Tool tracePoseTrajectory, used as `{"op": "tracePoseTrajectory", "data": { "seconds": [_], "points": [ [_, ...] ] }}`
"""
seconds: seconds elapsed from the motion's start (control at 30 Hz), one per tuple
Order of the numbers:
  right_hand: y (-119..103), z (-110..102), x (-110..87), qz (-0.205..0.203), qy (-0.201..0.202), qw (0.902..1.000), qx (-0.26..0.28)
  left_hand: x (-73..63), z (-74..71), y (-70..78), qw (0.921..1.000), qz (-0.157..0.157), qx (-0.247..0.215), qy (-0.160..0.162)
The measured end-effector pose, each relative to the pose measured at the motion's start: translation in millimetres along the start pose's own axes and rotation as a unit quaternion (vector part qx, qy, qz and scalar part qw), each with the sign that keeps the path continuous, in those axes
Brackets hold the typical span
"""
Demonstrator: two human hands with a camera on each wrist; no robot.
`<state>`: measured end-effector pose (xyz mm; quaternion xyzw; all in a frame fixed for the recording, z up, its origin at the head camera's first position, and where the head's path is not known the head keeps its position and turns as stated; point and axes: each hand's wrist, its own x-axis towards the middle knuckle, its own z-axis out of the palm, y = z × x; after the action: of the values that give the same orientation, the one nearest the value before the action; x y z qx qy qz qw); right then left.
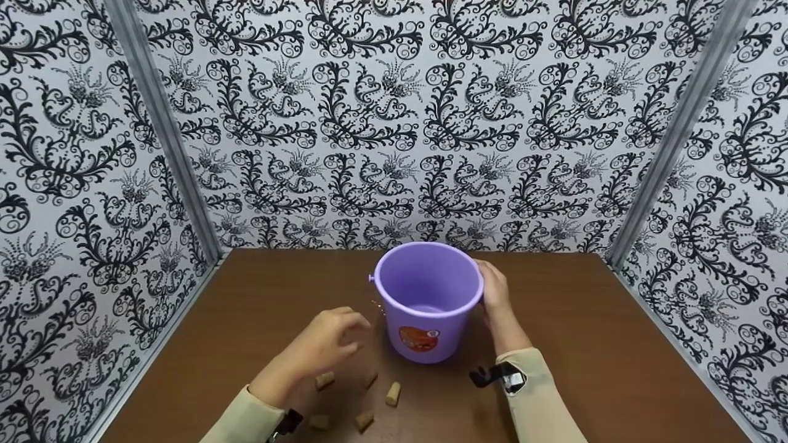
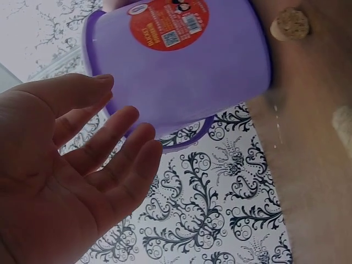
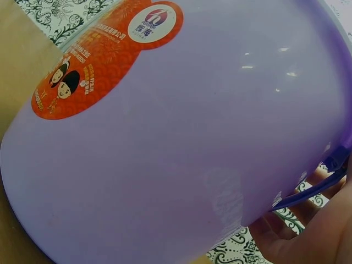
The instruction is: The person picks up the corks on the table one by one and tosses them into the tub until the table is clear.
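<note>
A purple bucket with a red-orange label stands upright on the table, its mouth facing up. At its right side, just below the rim, my right hand holds it. The right wrist view has that hand at the lower right, by the bucket's dark purple handle. Left of the bucket, my left hand hovers with loosely bent fingers and nothing in them. Several corks lie below and beside it, among them one cork in front of the bucket and another near the left wrist.
The brown wooden table is enclosed by walls with a black-and-white scroll pattern. Grey metal posts mark the corners. More corks lie along the near side. Each sleeve has a dark wrist-worn device.
</note>
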<state>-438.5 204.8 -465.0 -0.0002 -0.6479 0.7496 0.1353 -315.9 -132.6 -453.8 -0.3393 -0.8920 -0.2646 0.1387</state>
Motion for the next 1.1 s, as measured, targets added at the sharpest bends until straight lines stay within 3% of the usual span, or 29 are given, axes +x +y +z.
{"op": "tracePoseTrajectory", "data": {
  "seconds": [0.47, 0.7, 1.1],
  "points": [
    [0, 0, 1.5, 0.015, 0.010, 0.9998, 0.005, -12.7, 7.5, -11.5, 0.9998, -0.013, -0.001, -0.015],
    [0, -1, 2.3, 0.010, 0.006, 0.9999, 0.004, -21.8, 11.8, -20.1, 0.9975, -0.058, -0.028, -0.031],
    [2, -1, 1.0, 0.010, 0.000, 0.9999, -0.007, -41.1, 13.8, -33.2, 0.9931, -0.100, -0.052, -0.033]
  ]
}}
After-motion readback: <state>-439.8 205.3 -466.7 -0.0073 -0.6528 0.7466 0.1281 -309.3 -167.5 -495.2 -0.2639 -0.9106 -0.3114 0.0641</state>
